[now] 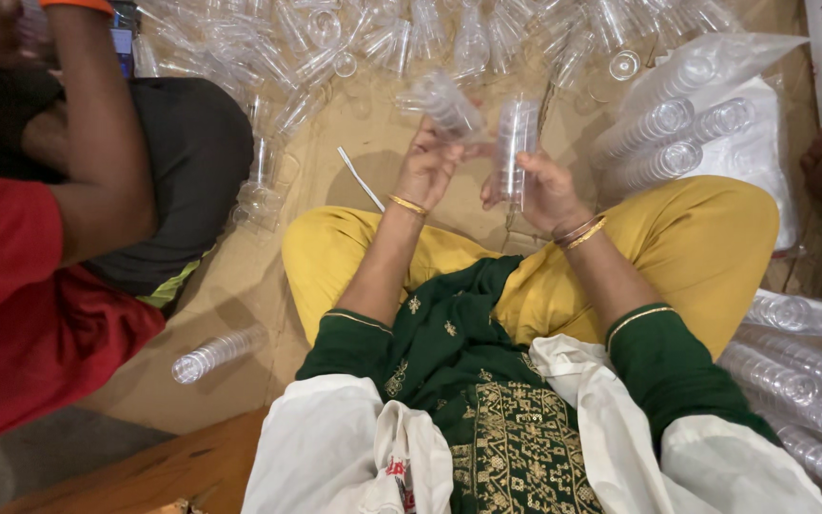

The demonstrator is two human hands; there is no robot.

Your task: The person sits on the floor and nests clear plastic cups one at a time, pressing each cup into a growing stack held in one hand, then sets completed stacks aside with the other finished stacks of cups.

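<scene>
Left hand closed on tilted cup stack, right hand closed on upright stack; better to line rims up straight; to press gently, not crush.

Clear glossy plastic cups, matt brown cardboard floor sheet, shiny gold metal bangles.

My left hand grips a short stack of clear plastic cups, tilted up to the left. My right hand holds a second clear stack upright, just beside the first.
</scene>
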